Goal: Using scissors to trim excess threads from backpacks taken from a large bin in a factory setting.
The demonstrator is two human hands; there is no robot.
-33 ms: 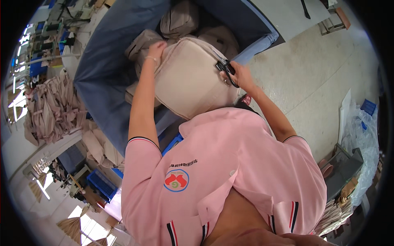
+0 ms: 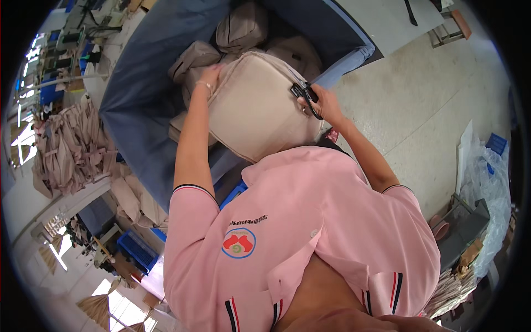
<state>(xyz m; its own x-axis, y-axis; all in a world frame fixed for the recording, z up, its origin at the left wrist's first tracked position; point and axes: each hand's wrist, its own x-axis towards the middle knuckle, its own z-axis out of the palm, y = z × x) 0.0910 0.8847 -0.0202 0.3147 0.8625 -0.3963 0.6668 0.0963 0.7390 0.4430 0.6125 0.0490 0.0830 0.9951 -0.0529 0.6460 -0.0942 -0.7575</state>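
Observation:
A large beige fabric bag [image 2: 260,110] with piped seams rests at the near side of a blue fabric-lined bin, close against my body. My left hand [image 2: 209,77] is closed at the bag's left upper edge, its fingertips partly hidden there. In my right hand [image 2: 325,103] is a pair of black-handled scissors [image 2: 307,98], held against the bag's right side. The scissor blades point away from me along the seam. Whether they touch a thread is too small to tell.
The blue bin [image 2: 138,77] holds several more beige bags [image 2: 241,27] beyond the large one. Beige fabric pieces [image 2: 72,144] hang in a pile at the left. A blue crate [image 2: 137,250] stands at lower left. Clear plastic sheeting [image 2: 492,205] and a grey container [image 2: 462,232] lie at the right.
My left hand has slid slightly nearer to me along the bag's edge. The right hand, scissors and bag have hardly moved.

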